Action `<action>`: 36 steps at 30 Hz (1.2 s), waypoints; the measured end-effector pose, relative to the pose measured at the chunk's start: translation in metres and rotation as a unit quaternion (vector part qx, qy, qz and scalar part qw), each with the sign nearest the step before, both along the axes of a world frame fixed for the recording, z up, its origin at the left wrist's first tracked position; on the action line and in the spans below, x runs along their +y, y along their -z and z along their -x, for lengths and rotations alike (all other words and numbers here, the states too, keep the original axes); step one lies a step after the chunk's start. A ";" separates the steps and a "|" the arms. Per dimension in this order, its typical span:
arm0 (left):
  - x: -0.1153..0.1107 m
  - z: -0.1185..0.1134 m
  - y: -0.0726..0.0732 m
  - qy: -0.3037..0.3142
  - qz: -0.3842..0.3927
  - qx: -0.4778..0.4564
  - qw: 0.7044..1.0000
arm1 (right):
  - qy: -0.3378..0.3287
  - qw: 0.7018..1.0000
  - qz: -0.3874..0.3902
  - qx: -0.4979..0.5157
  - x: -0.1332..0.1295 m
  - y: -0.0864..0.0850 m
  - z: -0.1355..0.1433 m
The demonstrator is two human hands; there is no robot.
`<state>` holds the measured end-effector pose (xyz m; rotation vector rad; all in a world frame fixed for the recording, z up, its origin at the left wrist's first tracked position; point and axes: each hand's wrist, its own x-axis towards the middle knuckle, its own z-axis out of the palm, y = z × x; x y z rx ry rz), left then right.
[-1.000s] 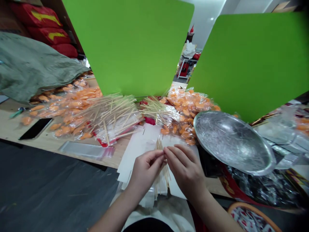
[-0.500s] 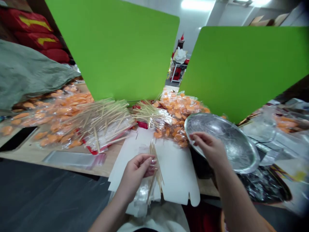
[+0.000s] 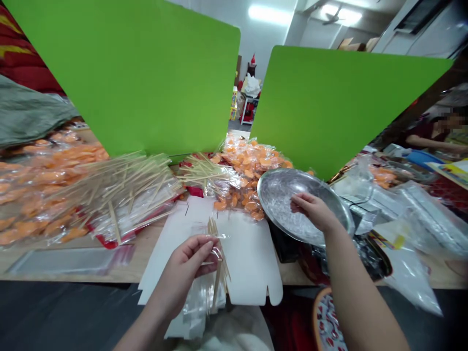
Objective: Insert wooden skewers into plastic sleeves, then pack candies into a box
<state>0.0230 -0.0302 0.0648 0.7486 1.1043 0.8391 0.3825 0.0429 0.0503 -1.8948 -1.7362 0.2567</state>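
Note:
My left hand (image 3: 192, 258) is closed in a pinch on a clear plastic bag (image 3: 218, 249), whose thin film catches the light by the fingertips. Close beside these fingers, several thin wooden sticks (image 3: 224, 268) lie over a flat white cardboard box (image 3: 250, 263). More clear bags (image 3: 195, 312) hang at the cardboard's near edge, below the hand. My right hand (image 3: 314, 209) is over a round metal bowl (image 3: 280, 214), thumb and fingers pressed together. What they hold, if anything, is too small to make out. Small clear pieces seem to cover the bowl's bottom.
Bagged orange pieces (image 3: 252, 161) are heaped behind the cardboard, with more at left. Wooden sticks (image 3: 124, 180) lie piled over plastic bags. Green panels (image 3: 153, 83) stand at the back. A tub (image 3: 327, 317) is below the table edge; another person (image 3: 435, 131) sits far right.
The view has swung right, so the table appears shifted left. My right hand has gone from the bowl's left rim to over its middle. My left hand keeps its pinch near the sticks.

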 end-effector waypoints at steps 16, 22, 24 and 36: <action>0.000 -0.002 -0.005 -0.030 -0.003 -0.102 0.994 | -0.215 0.906 0.032 0.362 -0.080 -0.014 0.195; -0.003 0.005 -0.003 -0.032 -0.037 -0.075 0.996 | -0.197 0.851 0.089 0.479 -0.074 -0.001 0.210; -0.004 0.008 -0.001 -0.011 -0.082 -0.049 0.995 | -0.185 0.843 0.091 0.498 -0.075 -0.003 0.211; -0.008 0.009 -0.004 0.027 -0.167 -0.036 0.985 | -0.278 0.844 0.013 0.458 -0.079 -0.007 0.206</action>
